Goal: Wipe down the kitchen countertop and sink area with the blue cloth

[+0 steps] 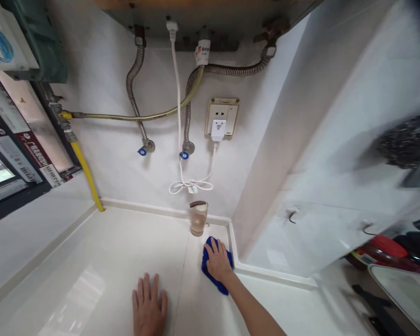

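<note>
My right hand (217,261) presses down on a dark blue cloth (215,282), fingers over the top of it. The cloth is bunched on the white countertop (133,242), close to the inner corner by the wall pillar. Just behind the cloth stands a clear glass (198,221) with a brown piece across its rim, near the back ledge; it seems to hold some liquid. My left hand (149,305) lies palm down on the counter at the bottom, fingers stretched out, holding nothing.
Above hang metal hoses (135,77), a yellowish gas hose (126,116) and a looped white cord (192,184) from a wall socket (222,116). A yellow pipe (87,175) meets the counter at left. Wall hooks (292,214) and red-lidded jars (388,247) are at right.
</note>
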`<state>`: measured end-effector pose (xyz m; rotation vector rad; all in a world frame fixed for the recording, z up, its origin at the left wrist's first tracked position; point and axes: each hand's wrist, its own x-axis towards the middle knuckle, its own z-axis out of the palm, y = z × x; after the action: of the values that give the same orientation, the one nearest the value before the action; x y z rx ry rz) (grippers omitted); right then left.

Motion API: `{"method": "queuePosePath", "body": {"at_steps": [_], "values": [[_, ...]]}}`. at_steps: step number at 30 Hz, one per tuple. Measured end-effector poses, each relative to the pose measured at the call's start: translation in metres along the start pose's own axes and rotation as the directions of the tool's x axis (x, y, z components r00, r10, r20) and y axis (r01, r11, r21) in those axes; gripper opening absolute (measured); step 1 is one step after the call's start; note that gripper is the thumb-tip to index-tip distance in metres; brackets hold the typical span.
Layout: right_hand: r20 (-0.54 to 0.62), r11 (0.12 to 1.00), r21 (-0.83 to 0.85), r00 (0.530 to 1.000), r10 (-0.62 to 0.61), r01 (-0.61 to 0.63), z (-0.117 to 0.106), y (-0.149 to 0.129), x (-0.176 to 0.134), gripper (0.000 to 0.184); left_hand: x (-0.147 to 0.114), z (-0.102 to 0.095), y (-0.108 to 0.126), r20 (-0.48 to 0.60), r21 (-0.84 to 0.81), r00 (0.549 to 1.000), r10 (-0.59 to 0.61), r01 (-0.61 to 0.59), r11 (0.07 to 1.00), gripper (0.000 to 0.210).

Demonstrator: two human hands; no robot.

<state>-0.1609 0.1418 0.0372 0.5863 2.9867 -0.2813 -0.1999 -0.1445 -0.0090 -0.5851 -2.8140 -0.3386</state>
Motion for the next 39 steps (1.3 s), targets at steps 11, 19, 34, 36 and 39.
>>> {"method": "queuePosePath", "body": {"at_steps": [11, 19, 34, 36, 39], "values": [[-0.123, 0.991, 0.006, 0.984, 0.131, -0.131, 0.013, 0.029, 0.078, 0.067, -0.001, 0.018, -0.008, 0.045, 0.052, 0.999, -0.020, 0.017, 0.998, 0.058], [-0.238, 0.988, 0.016, 0.960, 0.150, -0.151, 0.017, 0.017, 0.062, 0.065, -0.003, 0.019, -0.011, 0.000, 0.080, 1.000, 0.018, -0.017, 0.997, 0.056], [-0.318, 0.952, 0.116, 0.919, -0.233, 0.282, 0.060, 0.025, -0.146, 0.076, 0.002, -0.014, 0.002, -0.043, 0.013, 0.999, 0.015, -0.014, 1.000, 0.055], [-0.322, 0.957, 0.106, 0.920, -0.224, 0.270, 0.067, 0.039, -0.182, 0.077, 0.002, -0.017, 0.003, -0.028, 0.002, 1.000, 0.013, -0.013, 1.000, 0.056], [-0.319, 0.974, 0.078, 0.931, -0.179, 0.214, 0.075, 0.072, -0.236, 0.078, 0.002, -0.019, 0.004, -0.006, -0.016, 1.000, 0.011, -0.011, 1.000, 0.057]]}}
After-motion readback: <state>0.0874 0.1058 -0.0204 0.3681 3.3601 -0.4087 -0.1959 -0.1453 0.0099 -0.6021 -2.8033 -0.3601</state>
